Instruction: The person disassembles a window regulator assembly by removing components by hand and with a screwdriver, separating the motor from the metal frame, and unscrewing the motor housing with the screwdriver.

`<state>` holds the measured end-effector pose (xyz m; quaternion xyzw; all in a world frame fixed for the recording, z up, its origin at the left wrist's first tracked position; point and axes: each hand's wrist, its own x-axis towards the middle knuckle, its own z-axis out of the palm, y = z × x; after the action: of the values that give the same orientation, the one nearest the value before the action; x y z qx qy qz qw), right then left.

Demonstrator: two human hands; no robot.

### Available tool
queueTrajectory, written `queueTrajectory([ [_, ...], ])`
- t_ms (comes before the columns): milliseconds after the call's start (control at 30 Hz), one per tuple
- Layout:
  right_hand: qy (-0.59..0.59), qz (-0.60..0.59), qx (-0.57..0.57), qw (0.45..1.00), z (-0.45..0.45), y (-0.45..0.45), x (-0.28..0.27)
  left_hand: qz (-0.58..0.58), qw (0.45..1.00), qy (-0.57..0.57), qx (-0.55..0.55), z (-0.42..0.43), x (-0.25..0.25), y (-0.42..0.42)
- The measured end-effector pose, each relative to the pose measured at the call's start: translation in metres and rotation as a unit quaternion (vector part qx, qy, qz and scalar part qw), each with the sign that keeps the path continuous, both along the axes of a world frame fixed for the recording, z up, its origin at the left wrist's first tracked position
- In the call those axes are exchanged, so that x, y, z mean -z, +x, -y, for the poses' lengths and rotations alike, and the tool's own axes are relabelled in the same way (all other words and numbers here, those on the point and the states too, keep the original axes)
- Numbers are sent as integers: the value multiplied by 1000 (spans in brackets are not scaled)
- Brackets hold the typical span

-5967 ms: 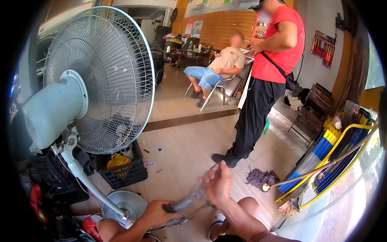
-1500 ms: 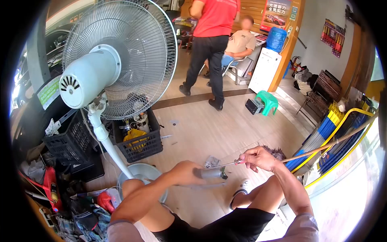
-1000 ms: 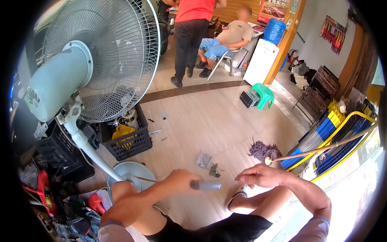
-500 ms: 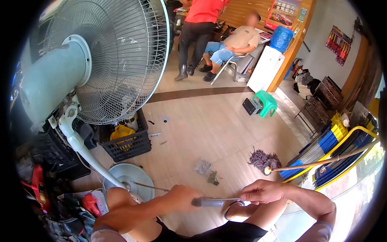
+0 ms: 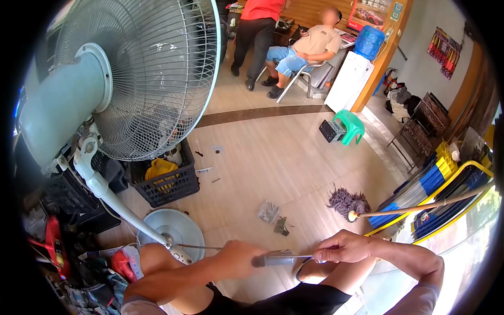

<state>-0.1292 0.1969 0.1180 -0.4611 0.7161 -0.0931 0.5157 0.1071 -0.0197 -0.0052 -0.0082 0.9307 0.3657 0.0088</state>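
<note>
My left hand (image 5: 239, 257) is closed and slightly blurred at the lower middle. A flat grey piece (image 5: 279, 260) with a dark end juts out of its fingers; I cannot make out its exact kind. From the left side of that hand a thin brownish rod (image 5: 199, 247) sticks out, and a thin straight length in line with it reaches my right hand (image 5: 344, 248). The right fingers and thumb are pinched on that thin end. Whether it is one continuous rod is hidden by the left hand. Both hands are above my knees.
A large fan (image 5: 142, 79) stands close on the left, with a black crate (image 5: 168, 186) beside it. Small packets (image 5: 269, 212) and a mop head (image 5: 347, 205) lie on the floor. A green stool (image 5: 350, 126) is farther off; two people (image 5: 313, 44) are at the back.
The view has shifted slightly. The grey piece between my hands has tilted a little, while both hands keep their grip. The standing person at the back has moved their legs.
</note>
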Motion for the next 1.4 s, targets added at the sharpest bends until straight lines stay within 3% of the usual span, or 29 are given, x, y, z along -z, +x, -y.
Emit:
queueTrajectory([
  [233,-94,-47,-55,993,0,3,-3,-25,1000,10,0,-3,8,4],
  [267,-156,-74,-89,981,0,2,0,-20,1000,2,-2,-4,5,4],
  [400,-322,-235,-226,889,-3,2,0,-3,1000,-14,-2,-3,0,3],
  [533,-421,-400,-341,740,-1,2,-11,-24,1000,-13,1,-4,6,3],
  [633,-456,-449,-344,687,0,9,-12,-37,999,4,-11,-3,2,2],
  [733,-386,-374,-264,801,-6,11,-10,-20,1000,20,-5,-1,-3,1],
  [800,-302,-183,-81,932,-2,10,-8,-9,1000,5,8,-2,-1,0],
  [833,-247,-79,16,966,-2,11,-9,-19,1000,3,13,-2,2,0],
  [933,123,-34,60,990,13,16,-34,-34,999,-8,28,-1,1,-1],
  [1067,-67,-109,-32,991,-8,15,-10,-24,999,-9,21,-4,-5,0],
  [1100,-204,-134,-63,968,-15,17,1,-26,999,-11,19,-2,-5,1],
  [1167,-310,-336,-208,864,-18,15,5,-33,999,-10,13,0,-1,1],
  [1233,-450,-484,-313,682,-14,15,5,-36,999,-5,8,0,3,4],
  [1333,-479,-534,-348,603,-8,21,-9,-39,999,-5,-3,1,3,4],
  [1400,-471,-465,-298,688,-6,22,-9,-29,1000,-11,-4,2,0,3],
])
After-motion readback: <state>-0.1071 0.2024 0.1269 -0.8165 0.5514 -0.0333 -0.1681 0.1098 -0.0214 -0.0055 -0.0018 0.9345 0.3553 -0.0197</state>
